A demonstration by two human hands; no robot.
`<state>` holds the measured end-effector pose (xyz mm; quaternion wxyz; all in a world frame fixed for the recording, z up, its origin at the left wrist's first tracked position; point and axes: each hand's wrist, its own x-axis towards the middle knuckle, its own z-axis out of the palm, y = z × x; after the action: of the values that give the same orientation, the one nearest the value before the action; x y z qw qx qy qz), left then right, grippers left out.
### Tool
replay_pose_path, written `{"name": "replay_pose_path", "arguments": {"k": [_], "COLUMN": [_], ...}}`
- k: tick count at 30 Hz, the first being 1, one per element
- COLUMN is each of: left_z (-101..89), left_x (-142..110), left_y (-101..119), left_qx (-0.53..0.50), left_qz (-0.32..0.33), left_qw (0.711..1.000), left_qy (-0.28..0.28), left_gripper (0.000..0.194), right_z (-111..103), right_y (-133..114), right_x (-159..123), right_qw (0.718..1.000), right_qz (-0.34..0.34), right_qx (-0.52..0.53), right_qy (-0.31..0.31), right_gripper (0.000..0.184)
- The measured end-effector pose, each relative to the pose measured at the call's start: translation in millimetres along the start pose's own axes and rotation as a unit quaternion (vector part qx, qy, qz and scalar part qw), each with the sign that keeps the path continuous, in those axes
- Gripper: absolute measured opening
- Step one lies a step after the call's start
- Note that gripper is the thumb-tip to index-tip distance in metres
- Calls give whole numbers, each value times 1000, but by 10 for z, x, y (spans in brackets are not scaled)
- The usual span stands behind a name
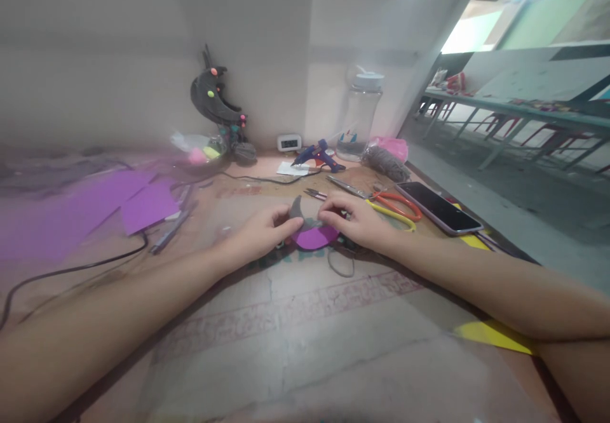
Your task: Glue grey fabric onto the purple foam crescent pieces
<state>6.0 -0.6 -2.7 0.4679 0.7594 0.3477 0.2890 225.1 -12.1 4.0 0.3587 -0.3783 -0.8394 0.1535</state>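
Observation:
Above the table's middle is a small dark-grey crescent (297, 209), with a purple curved piece (314, 238) along its lower side. My left hand (267, 227) pinches the crescent's left side between thumb and fingers. My right hand (350, 218) is closed at its right side, its bent fingers hiding that end. A thin grey strand (341, 273) loops on the table below my right hand. Just beyond my hands lie orange-handled scissors (398, 206), a yellow-handled tool (393, 215) and pointed metal tweezers (314, 194).
Purple sheets (147, 207) and a black cord (76, 269) lie left. At the back are a blue glue gun (317, 154), small clock (289, 142), bottle (359, 115), grey yarn (387, 162) and decorated dark crescent (212, 99). A phone (439, 207) lies near the right edge.

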Motion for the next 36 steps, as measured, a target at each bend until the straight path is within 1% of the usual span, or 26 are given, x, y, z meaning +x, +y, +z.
{"name": "replay_pose_path", "arguments": {"k": [3,6,8,9,11,13,15,17,19,20,24,28,30,31,33,34,36], "left_z": [-1,-2,-4,-6,-11,-18,-25,-28,-27,-27,-29,-39,-41,-41,-38,-35,-30], "left_x": [-31,-77,-102,-109,-111,-101,-83,-64,-49,-43,-27,-16,-11,-9,-5,-3,-1], "left_y": [29,61,72,73,70,61,49,36,24,19,12,15,7,-1,-19,-28,-40], "left_qx": [-2,11,31,41,59,71,80,81,72,66,50,33,34,38,39,36,21], "left_qz": [-10,-17,-12,-6,15,34,44,47,49,49,49,45,45,43,33,25,19], "left_qw": [1000,999,998,997,995,992,989,987,987,987,988,989,990,990,990,990,992], "left_qy": [17,42,60,66,82,101,120,132,138,138,138,134,128,127,129,131,124], "left_gripper": [23,23,24,24,24,25,26,27,25,25,25,25,25,25,27,28,28], "right_z": [-43,-140,-220,-257,-312,-326,-297,-234,-157,-120,-37,-93,-165,-208,-301,-346,-429], "right_y": [36,-14,-96,-148,-256,-351,-407,-409,-365,-333,-233,-234,-223,-198,-97,-21,171], "right_x": [-13,-19,-21,-24,-43,-82,-134,-182,-210,-215,-205,-166,-112,-74,9,49,112], "right_qw": [996,987,977,970,950,926,901,879,871,875,909,918,927,937,954,959,961], "right_qz": [-25,-35,-83,-120,-197,-260,-313,-350,-359,-351,-309,-310,-282,-251,-158,-105,-22], "right_qx": [-55,-86,-115,-140,-206,-264,-301,-324,-333,-330,-280,-250,-243,-242,-244,-248,-256], "right_qy": [72,134,158,157,127,77,24,-24,-46,-47,-21,9,28,41,69,84,100], "right_gripper": [17,14,11,10,12,17,21,21,19,19,21,23,19,17,12,12,16]}}
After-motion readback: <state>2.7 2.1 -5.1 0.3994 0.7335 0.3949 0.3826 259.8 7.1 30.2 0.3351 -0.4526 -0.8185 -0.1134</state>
